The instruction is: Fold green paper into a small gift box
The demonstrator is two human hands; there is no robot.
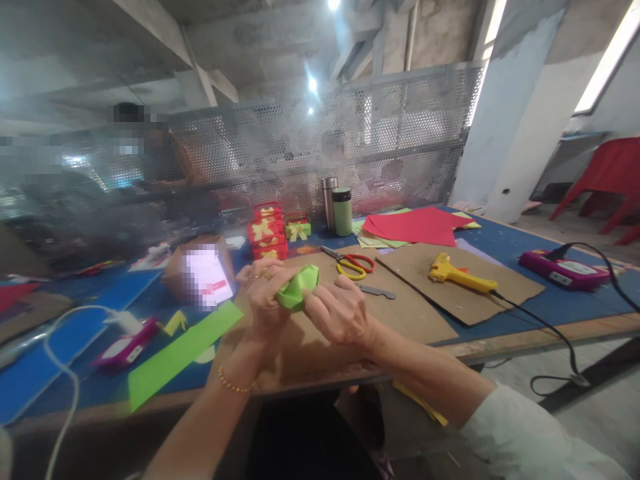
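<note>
Between my two hands is a folded green paper piece (299,288), held above a brown cardboard sheet (320,347). My left hand (265,293) grips its left side with curled fingers. On its right side my right hand (343,310) presses closed fingers against the paper. Just beyond my hands lie scissors (356,264) with red and yellow handles and a grey metal blade (377,292). A flat green paper strip (185,353) rests left of my left hand.
A yellow glue gun (460,275) lies on cardboard at right, its cord trailing over the front edge. Purple power boxes (564,270) sit at both sides. Red boxes with bows (267,230), a green flask (343,212), red paper (420,225) and a lit phone (207,273) stand farther back.
</note>
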